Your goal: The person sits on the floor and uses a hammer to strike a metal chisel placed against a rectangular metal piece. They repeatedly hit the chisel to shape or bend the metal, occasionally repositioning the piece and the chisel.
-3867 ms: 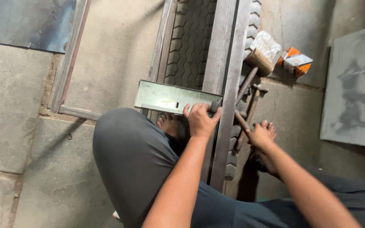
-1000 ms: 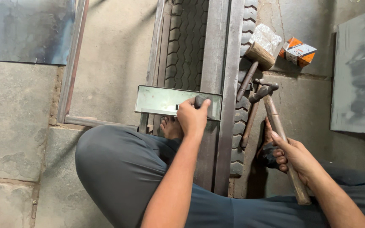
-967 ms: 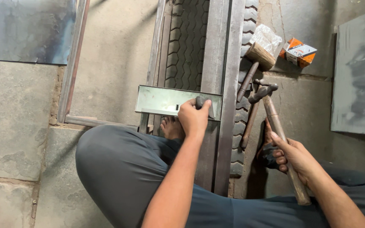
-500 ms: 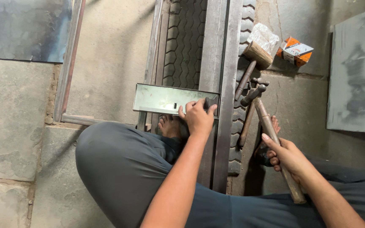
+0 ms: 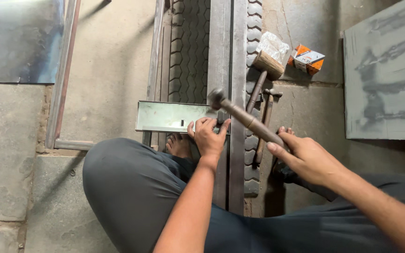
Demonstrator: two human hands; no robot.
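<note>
A worker squats on a concrete floor w/ a flat metal plate (image 5: 172, 116) laid across a steel bar (image 5: 224, 56) and tyre strip (image 5: 189, 47) at 12 o'clock. Left hand (image 5: 208, 137) presses fingers down on the plate's right end, at 3 o'clock of the plate. Right hand (image 5: 308, 159) is closed round a hammer (image 5: 244, 118) handle, its head just above the left hand. A mallet (image 5: 263, 72) and orange box (image 5: 306, 59) lie at 1 o'clock.

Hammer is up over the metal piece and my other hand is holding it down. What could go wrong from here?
The hammer head sits close above the left hand pressing the metal channel; a glancing blow could hit those fingers. The bare foot lies just below the channel, so a slipped piece or dropped hammer might strike it.
</note>
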